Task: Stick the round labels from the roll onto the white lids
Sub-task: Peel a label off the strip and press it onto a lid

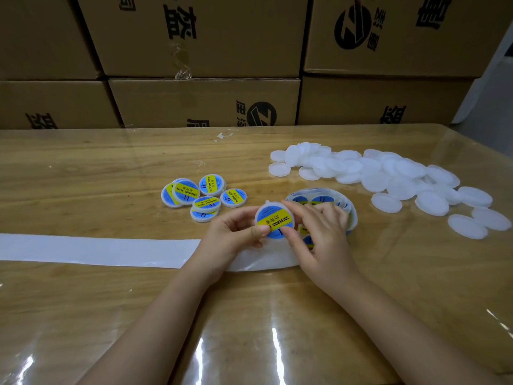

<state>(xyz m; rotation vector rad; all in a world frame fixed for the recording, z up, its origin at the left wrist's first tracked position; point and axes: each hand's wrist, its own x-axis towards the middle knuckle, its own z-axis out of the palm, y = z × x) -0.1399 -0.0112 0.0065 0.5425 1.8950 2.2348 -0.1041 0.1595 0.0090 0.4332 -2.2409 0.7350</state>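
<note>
1. The lid [269, 204] is held up off the counter [111, 176] at the centre of the frame, its blue-and-yellow label [274, 221] facing the camera. The left hand [233, 234] pinches its left edge between thumb and fingers. The right hand [319, 232] grips the right side, thumb pressing the label's lower edge. If that thumb rubs unevenly, a crease or bubble could stay trapped under the label.
2. The label reaches close to the rim. If it sits off-centre, an edge may overhang and peel up later.
3. The roll [323, 196] lies just behind the right hand, partly hidden, its coils loose. A knock from that hand could unwind it or stick exposed labels together.
4. The spent backing strip [97, 250] trails to the left edge, passing under both hands. A dragged arm could tug the roll along.
5. The labelled lids [205, 194] lie left of centre and the bare white lids [388, 173] at the right. A careless toss could mix the two heaps.
</note>
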